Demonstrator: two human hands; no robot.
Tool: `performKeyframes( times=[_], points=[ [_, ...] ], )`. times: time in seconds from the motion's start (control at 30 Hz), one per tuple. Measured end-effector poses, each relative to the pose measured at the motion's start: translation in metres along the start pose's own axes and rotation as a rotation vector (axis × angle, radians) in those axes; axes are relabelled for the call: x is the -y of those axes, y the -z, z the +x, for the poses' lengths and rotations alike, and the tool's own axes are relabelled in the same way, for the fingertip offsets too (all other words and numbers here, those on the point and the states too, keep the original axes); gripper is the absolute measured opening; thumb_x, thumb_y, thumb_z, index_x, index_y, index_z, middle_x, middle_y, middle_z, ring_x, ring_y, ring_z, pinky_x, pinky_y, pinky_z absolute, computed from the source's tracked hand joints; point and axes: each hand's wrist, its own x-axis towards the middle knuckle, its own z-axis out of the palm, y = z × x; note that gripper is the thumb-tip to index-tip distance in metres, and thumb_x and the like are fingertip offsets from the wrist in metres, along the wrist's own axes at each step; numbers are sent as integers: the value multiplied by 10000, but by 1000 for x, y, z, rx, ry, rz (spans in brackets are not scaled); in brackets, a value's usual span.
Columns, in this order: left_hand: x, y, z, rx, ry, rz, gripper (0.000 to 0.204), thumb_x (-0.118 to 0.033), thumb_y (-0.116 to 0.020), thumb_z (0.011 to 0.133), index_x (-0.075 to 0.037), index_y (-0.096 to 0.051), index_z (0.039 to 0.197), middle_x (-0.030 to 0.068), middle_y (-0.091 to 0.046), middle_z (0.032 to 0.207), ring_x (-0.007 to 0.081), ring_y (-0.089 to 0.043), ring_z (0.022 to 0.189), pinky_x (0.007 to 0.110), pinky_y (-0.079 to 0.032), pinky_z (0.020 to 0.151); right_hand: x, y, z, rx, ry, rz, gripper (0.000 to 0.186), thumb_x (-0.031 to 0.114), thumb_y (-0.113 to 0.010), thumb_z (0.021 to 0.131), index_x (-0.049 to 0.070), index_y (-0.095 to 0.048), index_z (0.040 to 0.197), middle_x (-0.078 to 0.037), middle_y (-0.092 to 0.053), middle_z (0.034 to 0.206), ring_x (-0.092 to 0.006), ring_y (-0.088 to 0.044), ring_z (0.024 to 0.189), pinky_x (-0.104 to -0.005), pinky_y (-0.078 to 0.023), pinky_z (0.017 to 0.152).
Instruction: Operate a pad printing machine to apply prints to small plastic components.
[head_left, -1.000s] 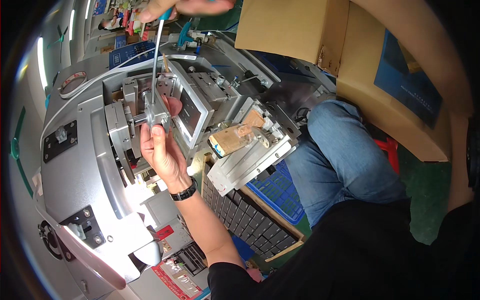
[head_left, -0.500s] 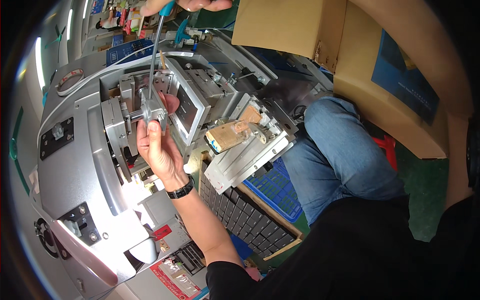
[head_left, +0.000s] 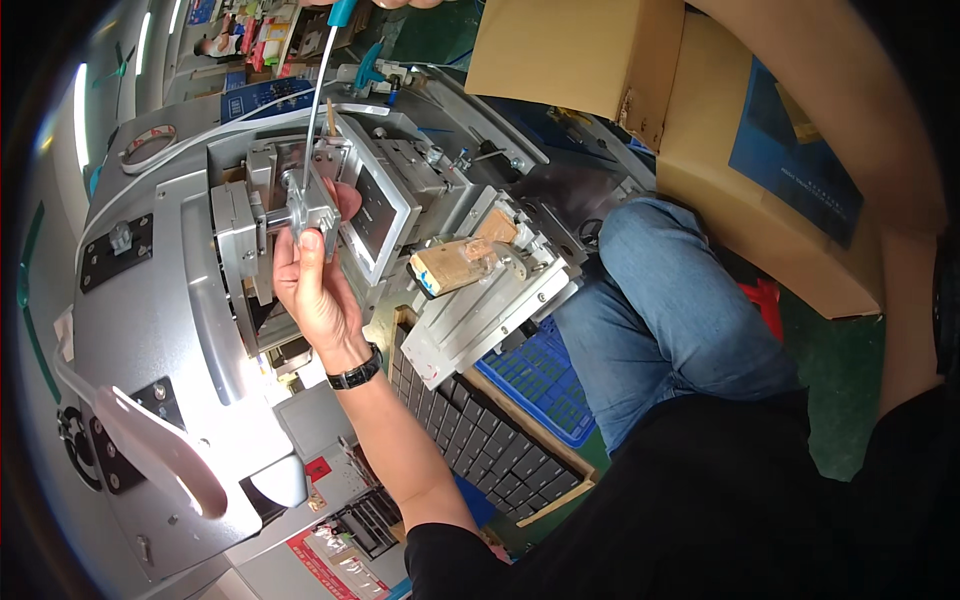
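My left hand (head_left: pixel 322 300) is closed around the lower edge of a small metal block (head_left: pixel 319 212), thumb in front and other fingers partly hidden behind. The block sits on a round shaft (head_left: pixel 272 222) inside an opened grey machine (head_left: pixel 205 290). A long-shafted hex driver (head_left: pixel 317 105) with a teal handle comes down from above, its lower end at the block; the tip is hidden. My right hand (head_left: pixel 405 3) is at the handle, mostly cut off by the top edge. Behind the block shows a pinkish round pad (head_left: pixel 347 200).
A metal fixture with a wooden block (head_left: pixel 445 270) stands near my knees (head_left: pixel 670 280). Cardboard boxes (head_left: pixel 560 60) are at the right, a blue crate (head_left: pixel 545 385) below. Another teal-handled tool (head_left: pixel 370 66) and a tape roll (head_left: pixel 150 146) lie further back.
My right hand and the teal handle have shifted up, further out of view. The driver's shaft leans slightly more to the right. My left hand keeps its hold on the block.
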Motion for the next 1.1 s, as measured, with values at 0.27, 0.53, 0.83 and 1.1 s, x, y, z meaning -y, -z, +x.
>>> performKeyframes(
  times=[0.27,0.53,0.83,1.1],
  points=[
    [8,-3,0,-73,20,-66,440,-145,-781,988,50,-629,1352,148,-753,1208,192,-726,1055,309,-543,1026,35,4,-2,30,-270,-132,245,239,-562,1020,64,-723,964,-28,-493,632,-125,-347,469,-289,-250,406],
    [-1,-18,-30,-376,-107,277,456,-182,-721,1055,34,-588,1434,120,-705,1279,151,-679,1088,253,-523,957,69,-14,29,68,-521,-147,262,258,-637,1017,81,-742,1180,-15,-579,690,-120,-426,480,-294,-347,437],
    [-28,-34,-188,-160,-866,1099,439,-167,-821,865,-82,-686,1274,105,-677,1247,244,-617,1001,386,-489,892,39,-11,42,-56,-550,-342,290,291,-574,1035,93,-747,1156,-33,-522,670,-148,-392,465,-354,-277,417],
    [-100,41,-223,-787,-1116,1253,515,-493,-701,970,-171,-606,1361,183,-513,1470,345,-525,1277,502,-481,992,61,-40,37,10,-483,-1178,688,548,-418,1084,-40,-748,1219,-262,-765,1160,-457,-728,988,-523,-562,861]
  ],
)
